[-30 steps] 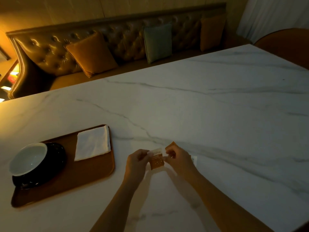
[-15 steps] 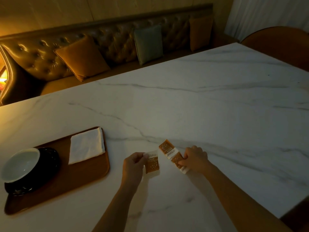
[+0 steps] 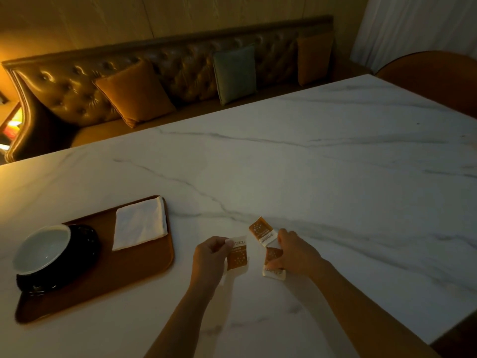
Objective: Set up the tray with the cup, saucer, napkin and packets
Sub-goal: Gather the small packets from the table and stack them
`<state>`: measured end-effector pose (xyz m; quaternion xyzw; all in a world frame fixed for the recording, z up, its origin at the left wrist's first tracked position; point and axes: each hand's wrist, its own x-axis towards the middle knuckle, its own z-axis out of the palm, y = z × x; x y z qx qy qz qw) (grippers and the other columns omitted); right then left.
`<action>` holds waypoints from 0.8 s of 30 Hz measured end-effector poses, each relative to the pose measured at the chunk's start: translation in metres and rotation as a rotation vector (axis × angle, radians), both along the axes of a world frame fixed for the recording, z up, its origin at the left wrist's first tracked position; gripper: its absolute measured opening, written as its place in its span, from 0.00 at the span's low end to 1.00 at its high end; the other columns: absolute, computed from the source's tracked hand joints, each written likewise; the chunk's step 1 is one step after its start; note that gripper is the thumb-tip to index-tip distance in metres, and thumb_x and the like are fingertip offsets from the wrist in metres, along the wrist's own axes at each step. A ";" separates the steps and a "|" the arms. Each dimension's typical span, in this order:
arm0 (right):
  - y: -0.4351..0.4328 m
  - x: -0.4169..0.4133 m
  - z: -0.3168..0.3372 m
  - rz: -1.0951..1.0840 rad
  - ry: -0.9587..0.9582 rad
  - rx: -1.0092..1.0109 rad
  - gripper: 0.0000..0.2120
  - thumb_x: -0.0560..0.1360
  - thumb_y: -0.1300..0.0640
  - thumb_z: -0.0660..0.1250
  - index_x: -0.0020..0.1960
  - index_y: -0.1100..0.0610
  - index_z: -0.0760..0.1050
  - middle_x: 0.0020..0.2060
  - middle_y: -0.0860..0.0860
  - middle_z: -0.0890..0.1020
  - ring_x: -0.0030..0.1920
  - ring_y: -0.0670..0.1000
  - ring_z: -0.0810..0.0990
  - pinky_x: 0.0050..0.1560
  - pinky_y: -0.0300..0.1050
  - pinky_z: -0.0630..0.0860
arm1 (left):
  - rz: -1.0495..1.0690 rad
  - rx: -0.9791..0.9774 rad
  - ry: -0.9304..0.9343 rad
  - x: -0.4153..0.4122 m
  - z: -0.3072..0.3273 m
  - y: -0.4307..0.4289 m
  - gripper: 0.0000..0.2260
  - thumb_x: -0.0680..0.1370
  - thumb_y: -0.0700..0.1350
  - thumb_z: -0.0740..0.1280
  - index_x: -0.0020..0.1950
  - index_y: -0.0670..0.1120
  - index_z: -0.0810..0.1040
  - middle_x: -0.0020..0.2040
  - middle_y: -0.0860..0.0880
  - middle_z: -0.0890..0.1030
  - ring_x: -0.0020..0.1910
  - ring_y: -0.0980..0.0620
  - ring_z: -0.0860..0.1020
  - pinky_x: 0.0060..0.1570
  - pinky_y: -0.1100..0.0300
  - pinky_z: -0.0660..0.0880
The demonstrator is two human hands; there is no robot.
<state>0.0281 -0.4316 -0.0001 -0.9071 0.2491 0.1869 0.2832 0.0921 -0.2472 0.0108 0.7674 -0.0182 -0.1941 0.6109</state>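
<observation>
The left hand [image 3: 210, 257] pinches one packet [image 3: 238, 255]; the right hand [image 3: 296, 253] presses two more packets [image 3: 271, 244] on the tabletop [image 3: 335, 177], lower centre. Gathering step; next likely calls for carrying them left to the tray [image 3: 144, 267].

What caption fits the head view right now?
Left hand holds one packet, right hand fingers two more beside the tray.

Both forearms are bare to the frame edge, left hand [image 3: 210, 257] and right hand [image 3: 296, 254] ungloved.
</observation>
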 end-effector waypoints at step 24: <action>0.054 0.010 0.020 -0.771 -0.397 1.054 0.05 0.68 0.61 0.71 0.44 0.56 0.80 0.37 0.50 0.77 0.37 0.48 0.67 0.38 0.43 0.63 | 0.212 -0.237 0.242 -0.016 0.007 0.001 0.03 0.73 0.39 0.69 0.43 0.44 0.83 0.40 0.44 0.85 0.42 0.49 0.83 0.40 0.58 0.78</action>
